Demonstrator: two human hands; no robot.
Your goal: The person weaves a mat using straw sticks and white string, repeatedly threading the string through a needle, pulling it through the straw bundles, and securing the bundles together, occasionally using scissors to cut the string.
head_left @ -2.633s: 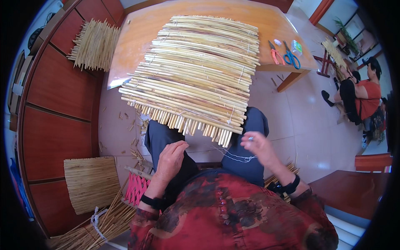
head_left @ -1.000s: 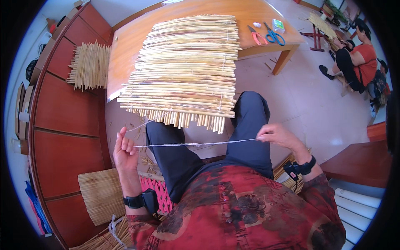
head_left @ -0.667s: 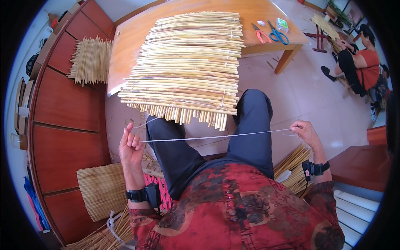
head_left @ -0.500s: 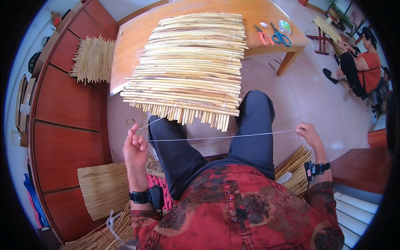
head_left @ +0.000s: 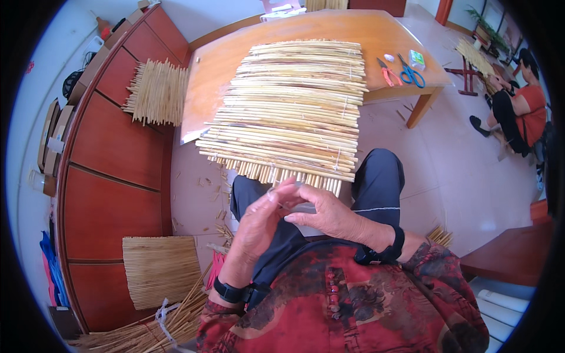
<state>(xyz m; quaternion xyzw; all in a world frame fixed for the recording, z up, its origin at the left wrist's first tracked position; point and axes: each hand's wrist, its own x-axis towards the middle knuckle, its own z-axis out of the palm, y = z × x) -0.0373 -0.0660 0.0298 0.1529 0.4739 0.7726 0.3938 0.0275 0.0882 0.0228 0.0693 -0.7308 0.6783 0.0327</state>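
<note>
A mat of pale reed stalks point(head_left: 294, 106) lies on the wooden table, its near end overhanging toward my knees. Shorter cut reed ends point(head_left: 253, 169) poke out beneath that edge. Just in front of it my left hand point(head_left: 256, 220) and my right hand point(head_left: 332, 216) meet, fingertips close together. Both have their fingers bent around a thin white string point(head_left: 376, 209), part of which shows between them. Its tail runs past my right wrist over my right thigh. Exactly how the fingertips pinch it is partly hidden.
Orange-handled pliers point(head_left: 388, 73), blue-handled scissors point(head_left: 411, 73) and a small green-and-white box point(head_left: 416, 59) sit on the table point(head_left: 218, 76). Reed bundles and another mat point(head_left: 162, 270) stand by the red cabinet point(head_left: 115, 215). A person point(head_left: 524, 106) sits at far right.
My hands were wide apart with the string stretched between them. The right hand has swung left to meet the left one, and the string now trails over my thigh. The view has shifted slightly.
</note>
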